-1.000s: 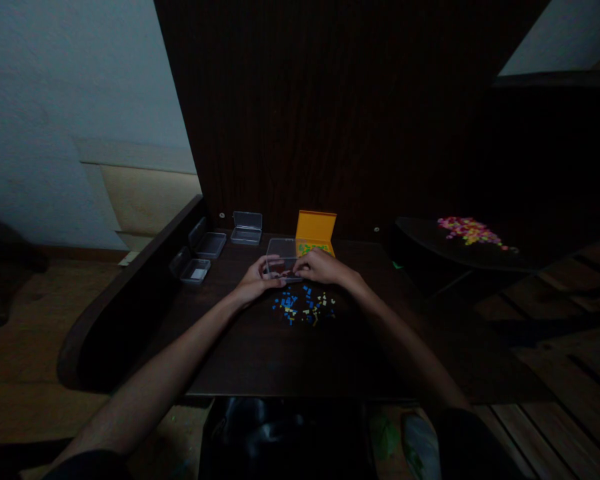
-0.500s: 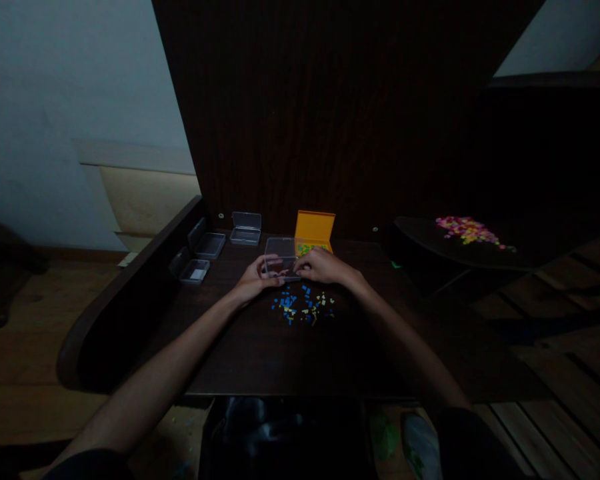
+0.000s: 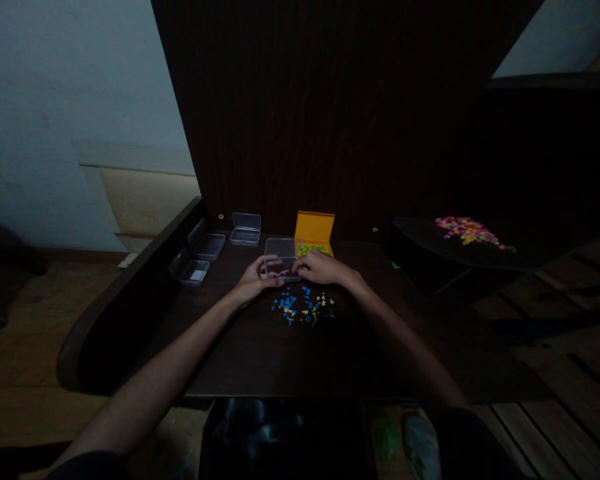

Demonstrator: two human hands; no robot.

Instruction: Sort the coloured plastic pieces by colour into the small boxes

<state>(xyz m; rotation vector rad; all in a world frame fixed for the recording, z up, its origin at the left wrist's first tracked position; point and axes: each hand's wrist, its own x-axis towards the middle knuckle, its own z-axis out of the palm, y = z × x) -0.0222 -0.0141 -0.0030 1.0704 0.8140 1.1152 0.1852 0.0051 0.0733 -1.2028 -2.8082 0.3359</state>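
Observation:
My left hand (image 3: 256, 279) grips the left side of a clear plastic box (image 3: 281, 248) whose lid stands raised. My right hand (image 3: 317, 267) is at the box's right front, its fingers curled in at the opening; whether they pinch a small piece is too dark to make out. Just below the box, small blue pieces (image 3: 287, 303) and pale yellow pieces (image 3: 307, 312) lie scattered on the dark wooden table (image 3: 260, 360). Behind my right hand stands an orange box (image 3: 315, 227) with its lid up and green pieces (image 3: 313, 249) inside, partly hidden.
Three more clear boxes with raised lids stand at the left: one at the back (image 3: 245, 233), one in the middle (image 3: 210, 246), one nearer (image 3: 194, 273) with something white in it. A pile of pink and yellow pieces (image 3: 470, 231) lies on a shelf at the right.
Almost nothing differs. The fingers of my right hand have shifted very slightly at the box opening; my left hand and the box stay in place.

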